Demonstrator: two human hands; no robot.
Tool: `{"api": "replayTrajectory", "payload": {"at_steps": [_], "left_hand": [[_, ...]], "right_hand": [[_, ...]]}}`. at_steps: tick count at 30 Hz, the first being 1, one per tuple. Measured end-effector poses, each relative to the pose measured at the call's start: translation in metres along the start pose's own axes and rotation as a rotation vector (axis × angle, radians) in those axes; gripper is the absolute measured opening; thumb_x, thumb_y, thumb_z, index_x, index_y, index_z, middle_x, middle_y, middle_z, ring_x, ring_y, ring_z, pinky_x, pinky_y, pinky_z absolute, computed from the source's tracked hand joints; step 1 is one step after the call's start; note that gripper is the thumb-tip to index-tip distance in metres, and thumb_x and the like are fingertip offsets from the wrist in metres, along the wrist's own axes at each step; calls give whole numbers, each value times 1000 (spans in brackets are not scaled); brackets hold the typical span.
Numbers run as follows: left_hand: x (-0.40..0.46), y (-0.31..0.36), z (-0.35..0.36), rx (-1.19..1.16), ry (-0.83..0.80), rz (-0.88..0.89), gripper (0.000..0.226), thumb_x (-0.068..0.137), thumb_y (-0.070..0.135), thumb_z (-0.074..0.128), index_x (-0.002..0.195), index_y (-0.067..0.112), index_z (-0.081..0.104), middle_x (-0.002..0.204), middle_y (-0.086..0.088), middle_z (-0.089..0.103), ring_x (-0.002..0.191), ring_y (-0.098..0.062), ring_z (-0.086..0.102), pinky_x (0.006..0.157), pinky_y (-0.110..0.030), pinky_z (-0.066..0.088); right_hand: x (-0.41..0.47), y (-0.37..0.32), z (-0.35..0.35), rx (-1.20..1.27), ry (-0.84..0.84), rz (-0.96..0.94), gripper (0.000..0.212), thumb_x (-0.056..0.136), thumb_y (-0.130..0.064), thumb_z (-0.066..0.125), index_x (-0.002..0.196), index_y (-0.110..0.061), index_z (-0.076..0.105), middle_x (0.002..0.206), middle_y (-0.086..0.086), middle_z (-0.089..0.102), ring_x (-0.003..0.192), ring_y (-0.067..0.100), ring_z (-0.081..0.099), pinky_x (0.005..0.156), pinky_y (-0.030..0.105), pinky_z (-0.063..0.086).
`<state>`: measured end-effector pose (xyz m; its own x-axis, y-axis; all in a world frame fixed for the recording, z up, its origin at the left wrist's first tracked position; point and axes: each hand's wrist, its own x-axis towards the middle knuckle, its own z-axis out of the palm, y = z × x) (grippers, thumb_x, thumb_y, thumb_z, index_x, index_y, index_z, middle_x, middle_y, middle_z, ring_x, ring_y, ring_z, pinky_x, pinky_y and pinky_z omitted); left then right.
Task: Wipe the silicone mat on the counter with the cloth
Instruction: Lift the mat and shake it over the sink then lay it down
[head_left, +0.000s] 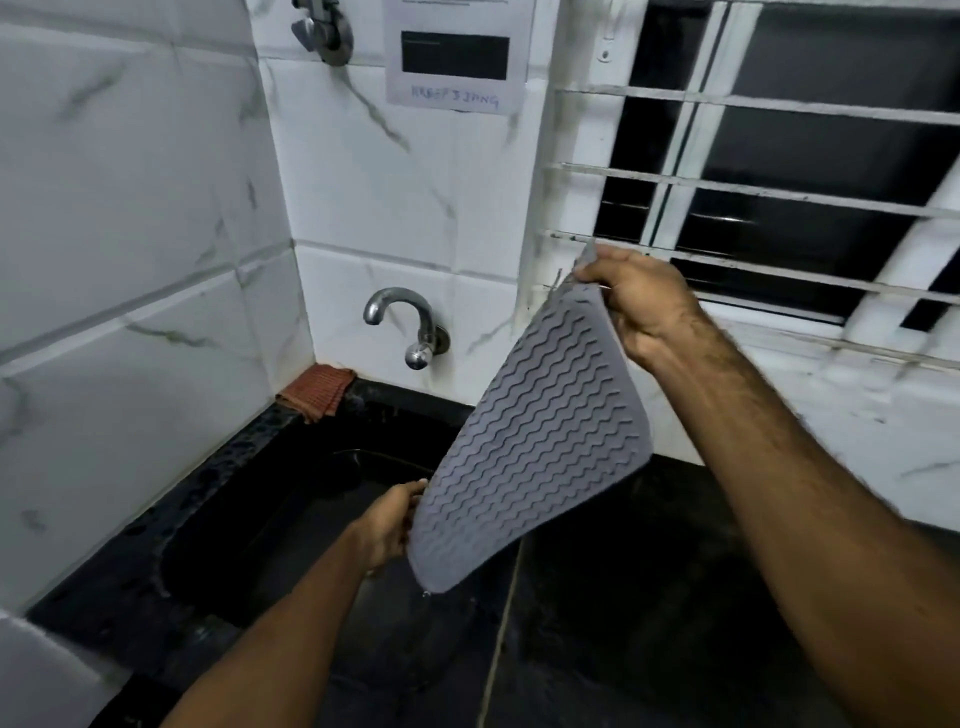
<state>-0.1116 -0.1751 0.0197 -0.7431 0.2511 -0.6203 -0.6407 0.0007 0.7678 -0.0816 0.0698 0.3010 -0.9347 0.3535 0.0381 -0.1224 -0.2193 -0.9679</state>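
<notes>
The grey silicone mat with a wavy ribbed pattern hangs in the air above the black sink, tilted on its corner. My right hand pinches its top corner, up near the window bars. My left hand holds the mat's lower left edge, with the fingers partly hidden behind it. A drop of water hangs at the mat's bottom corner. The reddish-brown cloth lies crumpled on the counter in the back corner, left of the tap, apart from both hands.
A black sink is sunk into the wet black counter below the mat. A chrome tap sticks out of the white marble-tiled wall. A barred window is at the right, close behind my right hand.
</notes>
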Motion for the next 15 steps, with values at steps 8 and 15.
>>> {"api": "replayTrajectory", "payload": {"at_steps": [8, 15], "left_hand": [[7, -4, 21, -51, -285, 143, 31, 83, 7, 68, 112, 12, 57, 121, -18, 55, 93, -32, 61, 82, -43, 49], [-1, -18, 80, 77, -430, 165, 46, 98, -7, 42, 136, 13, 56, 130, -18, 65, 101, -30, 70, 72, -33, 59]], "right_hand": [[-14, 22, -151, -273, 223, 3, 27, 86, 6, 58, 110, -1, 69, 97, 15, 71, 83, 25, 69, 62, 26, 57], [-74, 50, -283, -312, 386, 206, 33, 86, 4, 59, 116, -5, 70, 112, 23, 71, 100, 37, 69, 88, 44, 56]]}}
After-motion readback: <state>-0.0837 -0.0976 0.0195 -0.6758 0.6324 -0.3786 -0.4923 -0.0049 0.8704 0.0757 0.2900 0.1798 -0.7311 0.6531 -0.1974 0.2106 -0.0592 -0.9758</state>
